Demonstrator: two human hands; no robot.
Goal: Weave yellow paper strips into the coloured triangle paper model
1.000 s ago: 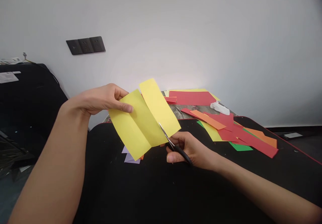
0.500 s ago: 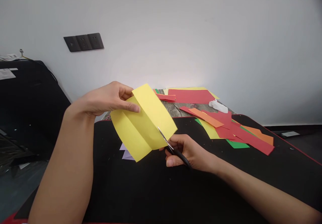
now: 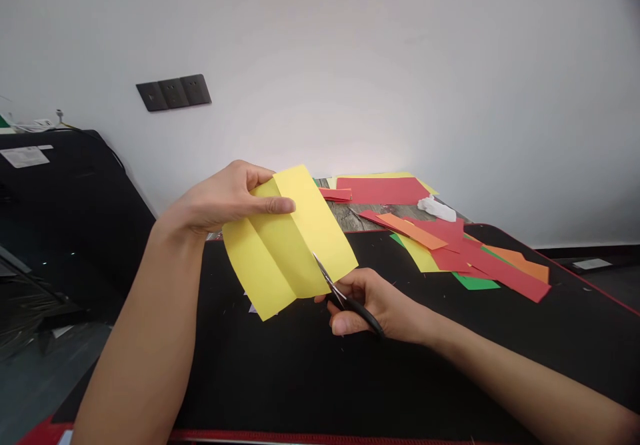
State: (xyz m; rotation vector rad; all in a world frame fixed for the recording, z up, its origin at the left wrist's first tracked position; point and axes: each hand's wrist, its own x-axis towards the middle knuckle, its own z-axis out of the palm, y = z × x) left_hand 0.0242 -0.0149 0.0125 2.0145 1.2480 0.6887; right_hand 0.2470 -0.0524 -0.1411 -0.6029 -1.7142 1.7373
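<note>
A creased yellow paper sheet (image 3: 280, 248) hangs in the air above a black mat, its folds running down toward the lower right. My left hand (image 3: 235, 198) grips its upper edge, the thumb lying across the front and the other fingers hidden behind. Black-handled scissors (image 3: 357, 311) are in my right hand (image 3: 375, 308), at the sheet's lower right. Their blades point up and left and overlap the paper near a crease. Part of a pale purple paper (image 3: 253, 308) shows below the yellow sheet.
The black mat (image 3: 280, 378) has a red edge. Red, orange, green and yellow strips (image 3: 505, 273) lie piled on the right. Behind are a large red sheet (image 3: 380, 190) and a crumpled white tissue (image 3: 437, 209). Sockets (image 3: 174, 93) are on the wall; a black panel (image 3: 65, 211) stands left.
The view has shifted slightly. My left thumb and the top of the yellow sheet have moved a little right, and the sheet covers more of the purple paper. Both hands keep their hold.
</note>
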